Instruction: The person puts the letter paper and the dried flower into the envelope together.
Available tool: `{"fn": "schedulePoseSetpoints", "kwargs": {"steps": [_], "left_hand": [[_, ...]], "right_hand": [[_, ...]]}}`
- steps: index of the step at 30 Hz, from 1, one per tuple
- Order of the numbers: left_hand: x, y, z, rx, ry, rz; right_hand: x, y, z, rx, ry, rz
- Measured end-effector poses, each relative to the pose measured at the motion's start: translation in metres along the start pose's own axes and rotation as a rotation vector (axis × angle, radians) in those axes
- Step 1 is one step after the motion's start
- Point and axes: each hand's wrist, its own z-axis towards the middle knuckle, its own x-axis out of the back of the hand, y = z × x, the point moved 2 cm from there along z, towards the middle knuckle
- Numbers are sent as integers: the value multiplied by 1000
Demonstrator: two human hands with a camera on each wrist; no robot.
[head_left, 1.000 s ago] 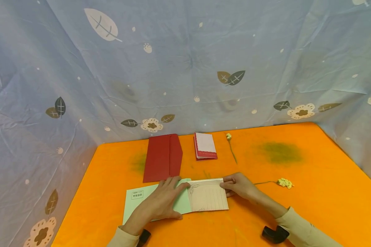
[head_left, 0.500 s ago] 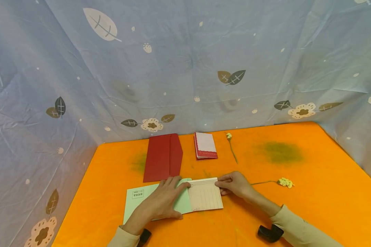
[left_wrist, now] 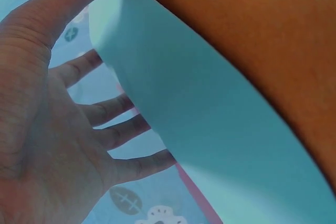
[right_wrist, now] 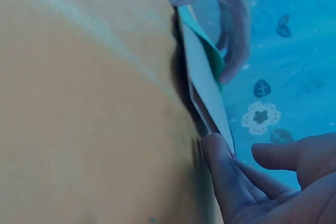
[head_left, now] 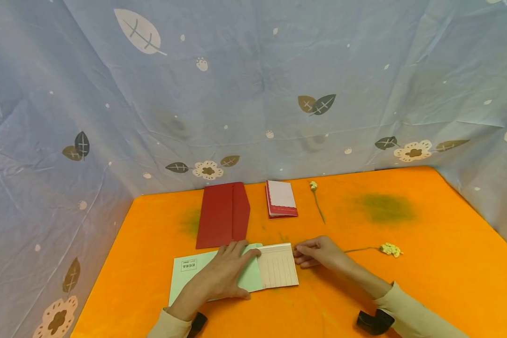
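A pale green envelope (head_left: 204, 260) lies at the front left with a cream lined card (head_left: 280, 266) partly inside it, its right part sticking out. My left hand (head_left: 219, 277) rests across the envelope near its mouth. Its fingers, fairly straight and spread, meet the far edge, and the thumb lies by the near edge, as the left wrist view of the envelope (left_wrist: 189, 93) shows. My right hand (head_left: 318, 253) is just right of the card's outer end. In the right wrist view its thumb stands away from the fingers, and a fingertip is at the end of the card (right_wrist: 202, 72).
Behind the envelope lies a red envelope (head_left: 219, 216). A small white and red folded card (head_left: 281, 199) and a yellow flower (head_left: 314, 192) lie further right. Another yellow flower (head_left: 389, 249) lies beyond my right hand. Patterned cloth (head_left: 262, 94) walls the orange table (head_left: 443, 263).
The card has slid left, deeper into the green envelope. My right hand moved left with it, then came off its top edge to beside its end. My left hand stayed in place.
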Motion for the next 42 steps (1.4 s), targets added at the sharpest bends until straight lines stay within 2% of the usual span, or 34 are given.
{"fn": "schedulePoseSetpoints", "kwargs": {"steps": [4,9,13,24,32,42], "left_hand": [[0,0,0,-2,2,-1],[0,-1,-1,-14,17,-2],[-1,0,-1,-16,19,-5],[-1,0,0,1,-1,-11],[0,0,0,4,-1,-10],[0,0,0,-3,11,-9]], "right_hand": [[7,-1,-6,-9,-75,121],[11,0,-12,-94,-143,288],[11,1,-16,-133,-177,356],[-1,-3,-11,-115,-209,347],[-14,-6,-5,-120,-206,329],[-28,-5,2,-98,-241,334]]}}
